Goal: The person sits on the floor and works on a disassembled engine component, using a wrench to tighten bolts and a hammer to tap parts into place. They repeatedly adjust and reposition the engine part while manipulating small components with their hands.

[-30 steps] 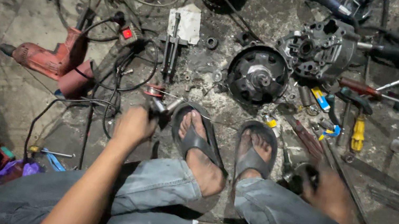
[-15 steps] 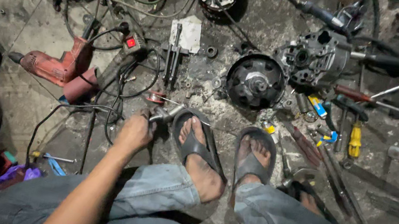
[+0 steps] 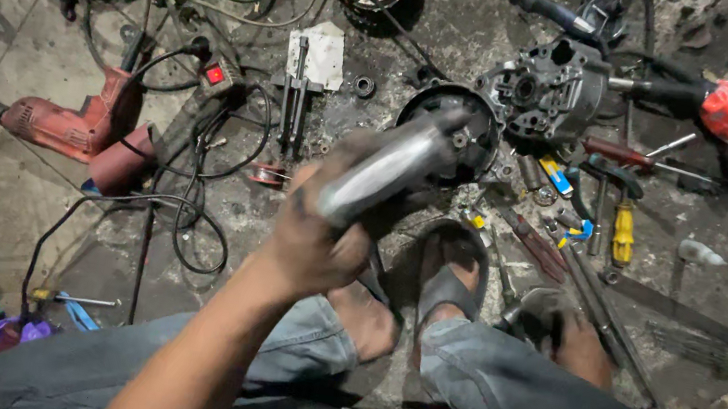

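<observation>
The left hand [image 3: 316, 231], raised over the feet, is clenched around a blurred metal cylinder [image 3: 389, 168], while the right hand [image 3: 563, 329] grips a dark tool [image 3: 530, 309] low by the knee.

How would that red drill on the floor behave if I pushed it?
The red drill looks rigid and probably heavy for its size. It lies on its side, so it would likely slide, not roll. Its black cord loops beside it and may drag or snag.
</observation>
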